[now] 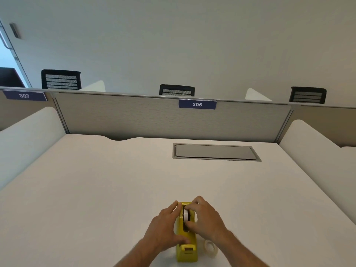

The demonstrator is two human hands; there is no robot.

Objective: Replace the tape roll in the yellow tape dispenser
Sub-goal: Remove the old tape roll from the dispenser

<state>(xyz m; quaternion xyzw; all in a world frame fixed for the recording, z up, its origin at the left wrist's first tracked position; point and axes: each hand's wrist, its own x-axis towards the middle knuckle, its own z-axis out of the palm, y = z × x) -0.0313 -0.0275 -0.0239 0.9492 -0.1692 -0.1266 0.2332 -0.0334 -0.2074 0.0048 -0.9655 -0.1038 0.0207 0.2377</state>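
Note:
The yellow tape dispenser stands on the white desk near the front edge, cutter end toward me. My left hand holds its left side, fingers along the wall and thumb across the top. My right hand reaches into the open well from the right, and its fingers and thumb pinch the white tape roll that sits in the well. A second, clear tape roll lies flat on the desk just right of the dispenser, partly behind my right forearm.
A grey cable hatch is set flush in the desk at the back right. White side dividers flank the desk. A grey partition labelled 306 closes the back. Black chairs stand beyond it.

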